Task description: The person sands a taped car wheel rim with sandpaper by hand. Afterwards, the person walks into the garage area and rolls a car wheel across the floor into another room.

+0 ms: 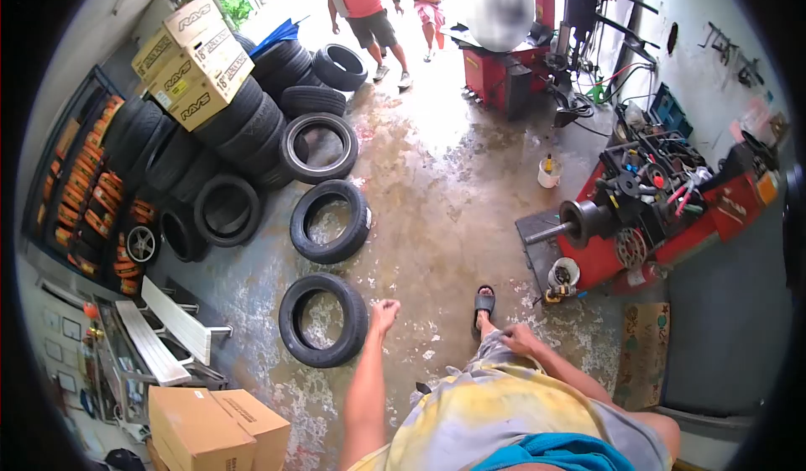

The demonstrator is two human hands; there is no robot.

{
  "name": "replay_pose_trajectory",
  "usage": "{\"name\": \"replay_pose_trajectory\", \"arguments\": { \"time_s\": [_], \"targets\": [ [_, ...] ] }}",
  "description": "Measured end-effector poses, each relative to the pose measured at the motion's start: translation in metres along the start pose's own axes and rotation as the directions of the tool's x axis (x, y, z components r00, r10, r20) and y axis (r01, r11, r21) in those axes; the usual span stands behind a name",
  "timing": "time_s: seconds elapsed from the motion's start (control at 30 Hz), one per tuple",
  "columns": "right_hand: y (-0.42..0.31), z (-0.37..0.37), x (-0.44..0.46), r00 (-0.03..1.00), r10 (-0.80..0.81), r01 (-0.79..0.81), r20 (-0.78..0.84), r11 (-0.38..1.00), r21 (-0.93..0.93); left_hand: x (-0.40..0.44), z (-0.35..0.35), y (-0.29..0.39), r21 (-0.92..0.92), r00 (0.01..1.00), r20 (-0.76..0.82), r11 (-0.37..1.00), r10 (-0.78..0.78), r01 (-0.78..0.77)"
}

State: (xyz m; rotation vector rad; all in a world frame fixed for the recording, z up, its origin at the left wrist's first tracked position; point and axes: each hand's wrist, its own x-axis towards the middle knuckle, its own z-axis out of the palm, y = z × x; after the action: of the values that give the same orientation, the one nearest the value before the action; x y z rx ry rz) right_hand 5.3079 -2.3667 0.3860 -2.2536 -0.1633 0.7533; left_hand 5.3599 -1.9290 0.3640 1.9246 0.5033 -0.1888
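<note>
My left hand (385, 314) hangs over the floor at the lower middle, its fingers curled, just right of a black tire (294, 320) that lies flat. The hand does not touch the tire. Whether anything is inside the curled fingers is too small to tell. Close to the shorts at my thigh is my right hand (522, 339), with its fingers bent; what they hold, if anything, is hidden. Farther up, a second tire (357, 223) and a tire with a metal rim (353, 148) lie in a row with the first.
Stacked tires (243, 118) bear boxes (197, 68) at the left. Cartons (201, 425) and a white bench (151, 345) stand lower left. A cluttered red bench (697, 227) and bucket (549, 174) are at right. Two people (365, 9) stand by the entrance.
</note>
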Motion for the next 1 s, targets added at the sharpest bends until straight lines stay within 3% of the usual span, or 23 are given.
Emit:
{"name": "replay_pose_trajectory", "arguments": {
  "time_s": [0.03, 0.1, 0.17, 0.2, 0.23, 0.3, 0.33, 0.47, 0.57, 0.7, 0.77, 0.87, 0.9, 0.93, 0.97, 1.0],
  "targets": [
    [-0.007, -0.016, 0.034, 0.994, -0.106, 0.107, 0.006, 0.994, -0.039, 0.020, 0.004, 0.007, 0.011, 1.000, -0.007, 1.000, -0.008, 0.008],
    [-0.031, -0.049, 0.098, 0.989, -0.144, 0.144, -0.020, 0.989, -0.030, 0.068, 0.012, 0.034, -0.104, 1.000, 0.023, 0.995, 0.010, -0.008],
    [-0.065, -0.098, 0.160, 0.974, -0.206, 0.209, -0.097, 0.977, 0.028, 0.090, 0.024, 0.033, -0.035, 0.998, 0.066, 0.999, 0.013, -0.010],
    [-0.075, -0.116, 0.195, 0.977, -0.202, 0.205, -0.066, 0.978, 0.041, 0.089, 0.030, 0.034, -0.033, 0.994, 0.111, 0.999, -0.021, 0.025],
    [-0.083, -0.137, 0.229, 0.980, -0.196, 0.198, -0.032, 0.980, 0.039, 0.093, 0.036, 0.027, 0.013, 0.959, 0.159, 0.972, -0.234, 0.235],
    [-0.107, -0.181, 0.284, 0.966, -0.257, 0.255, -0.030, 0.965, -0.053, 0.092, 0.039, 0.001, 0.080, 0.935, 0.194, 0.955, -0.297, 0.287],
    [-0.120, -0.202, 0.313, 0.949, -0.312, 0.304, -0.037, 0.943, -0.137, 0.087, 0.034, -0.017, -0.017, 0.953, 0.221, 0.976, -0.209, 0.218],
    [-0.156, -0.273, 0.410, 0.937, -0.342, 0.331, -0.064, 0.933, -0.143, 0.106, 0.035, -0.055, 0.088, 0.856, 0.235, 0.887, -0.461, 0.454],
    [-0.152, -0.299, 0.484, 0.915, -0.365, 0.338, -0.172, 0.926, -0.167, 0.167, 0.034, -0.056, 0.132, 0.801, 0.244, 0.837, -0.547, 0.531],
    [-0.089, -0.304, 0.558, 0.978, -0.075, 0.039, -0.196, 0.983, -0.181, 0.302, 0.021, -0.048, 0.196, 0.797, 0.271, 0.841, -0.540, 0.504],
    [-0.058, -0.305, 0.559, 0.967, 0.164, -0.181, -0.195, 0.981, -0.072, 0.412, 0.008, -0.034, 0.282, 0.843, 0.288, 0.882, -0.454, 0.379],
    [-0.011, -0.306, 0.545, 0.912, 0.407, -0.409, -0.048, 0.909, -0.075, 0.628, -0.022, 0.016, 0.473, 0.955, 0.219, 0.878, -0.200, 0.076],
    [0.008, -0.308, 0.548, 0.876, 0.482, -0.477, 0.025, 0.872, -0.108, 0.691, -0.033, 0.037, 0.452, 0.984, 0.142, 0.892, -0.110, 0.035],
    [0.035, -0.299, 0.552, 0.871, 0.490, -0.483, 0.045, 0.869, -0.110, 0.700, -0.055, 0.182, 0.092, 0.984, 0.071, 0.983, -0.164, 0.157],
    [0.067, -0.282, 0.556, 0.855, 0.516, -0.514, 0.052, 0.857, -0.039, 0.739, -0.061, 0.237, -0.024, 0.997, 0.005, 0.997, -0.072, 0.072],
    [0.095, -0.268, 0.568, 0.839, 0.541, -0.543, 0.058, 0.839, 0.029, 0.801, -0.066, 0.245, 0.071, 0.999, -0.014, 0.997, 0.030, -0.029]
  ]
}}
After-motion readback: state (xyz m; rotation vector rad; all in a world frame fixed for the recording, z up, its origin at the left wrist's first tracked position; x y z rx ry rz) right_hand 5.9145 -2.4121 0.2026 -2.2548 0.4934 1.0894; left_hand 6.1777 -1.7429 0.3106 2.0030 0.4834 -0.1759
